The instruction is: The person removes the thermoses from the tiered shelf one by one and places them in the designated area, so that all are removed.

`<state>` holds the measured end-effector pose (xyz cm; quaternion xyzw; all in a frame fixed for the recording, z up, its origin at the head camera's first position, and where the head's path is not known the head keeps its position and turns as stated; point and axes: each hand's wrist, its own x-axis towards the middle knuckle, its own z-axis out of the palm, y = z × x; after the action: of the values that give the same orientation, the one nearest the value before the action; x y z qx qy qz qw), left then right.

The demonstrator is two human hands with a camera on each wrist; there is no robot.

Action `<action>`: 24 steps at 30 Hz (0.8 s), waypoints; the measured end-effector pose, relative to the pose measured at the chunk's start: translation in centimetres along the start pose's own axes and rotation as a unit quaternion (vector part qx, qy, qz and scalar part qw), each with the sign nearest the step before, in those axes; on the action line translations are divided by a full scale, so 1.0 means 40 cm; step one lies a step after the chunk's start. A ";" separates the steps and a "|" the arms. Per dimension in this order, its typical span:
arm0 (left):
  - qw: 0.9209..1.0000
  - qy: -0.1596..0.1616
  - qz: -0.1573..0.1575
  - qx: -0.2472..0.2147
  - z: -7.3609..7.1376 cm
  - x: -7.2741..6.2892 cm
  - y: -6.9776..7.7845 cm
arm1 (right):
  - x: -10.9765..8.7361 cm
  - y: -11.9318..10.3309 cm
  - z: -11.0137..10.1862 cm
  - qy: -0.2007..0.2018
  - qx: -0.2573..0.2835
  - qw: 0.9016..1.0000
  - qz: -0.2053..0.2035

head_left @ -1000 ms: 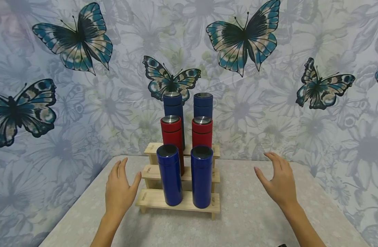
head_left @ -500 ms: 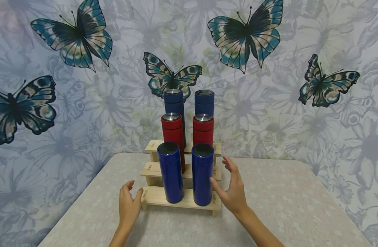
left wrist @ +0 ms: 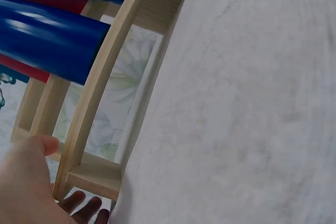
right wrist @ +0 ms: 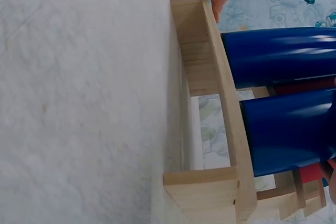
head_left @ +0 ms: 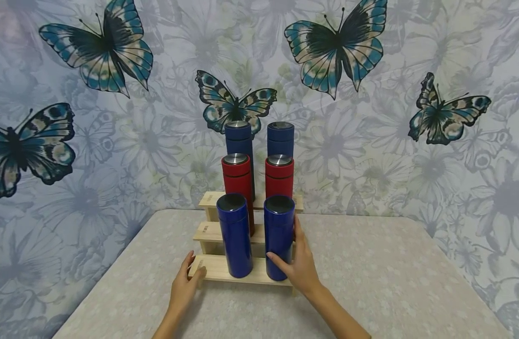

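Note:
Two glossy blue thermos flasks with dark lids stand upright on the lowest step of a three-tier wooden stand [head_left: 214, 267]. My right hand [head_left: 303, 269] grips the right blue flask [head_left: 278, 235], thumb across its front and fingers along its far right side. The left blue flask [head_left: 235, 242] stands untouched beside it. At the lowest step's left end, my left hand [head_left: 185, 285] holds the stand. In the left wrist view its thumb [left wrist: 48, 144] lies above the board, with fingertips by the end leg [left wrist: 97, 178]. Most of my right hand is outside the right wrist view.
Behind, two red flasks [head_left: 236, 181] with steel lids stand on the middle step. Two navy flasks [head_left: 238, 141] occupy the top step. The stand rests on a pale patterned tablecloth [head_left: 378, 268], and a butterfly-print wall [head_left: 339, 155] rises behind the table.
Both hands have moved inward from the sides. The right hand has closed round the right blue flask, and the left has taken hold of the stand's left end. The flasks stay in place.

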<state>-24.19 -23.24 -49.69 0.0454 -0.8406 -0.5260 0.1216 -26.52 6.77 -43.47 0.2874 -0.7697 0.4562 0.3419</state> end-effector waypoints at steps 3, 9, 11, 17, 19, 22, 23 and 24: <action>1.000 -0.015 -0.003 0.003 0.012 0.000 -0.004 | -0.004 0.002 0.002 0.010 0.000 1.000 0.010; 1.000 -0.014 0.000 0.021 0.031 0.004 -0.008 | -0.008 0.008 -0.008 0.032 -0.007 0.999 -0.003; 1.000 -0.012 0.001 0.024 0.031 0.003 -0.009 | -0.012 0.005 -0.016 0.032 -0.010 0.999 -0.008; 0.999 -0.008 -0.002 0.031 0.019 -0.004 -0.013 | -0.033 -0.006 -0.063 0.042 -0.022 0.997 -0.061; 0.999 -0.008 -0.002 0.035 0.014 -0.007 -0.015 | -0.035 -0.005 -0.086 0.067 -0.025 0.993 -0.094; 0.999 -0.014 -0.008 0.029 0.008 -0.010 -0.017 | -0.025 0.006 -0.126 0.123 -0.038 0.982 -0.139; 0.999 -0.013 -0.009 0.030 0.007 -0.009 -0.017 | -0.020 0.012 -0.140 0.142 -0.045 0.978 -0.146; 0.999 -0.013 -0.010 0.031 0.006 -0.009 -0.017 | -0.016 0.019 -0.154 0.160 -0.053 0.974 -0.150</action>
<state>-23.93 -23.26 -50.47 0.0503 -0.8575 -0.5014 0.1039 -25.11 12.70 -42.21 0.3046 -0.6759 0.3983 0.5400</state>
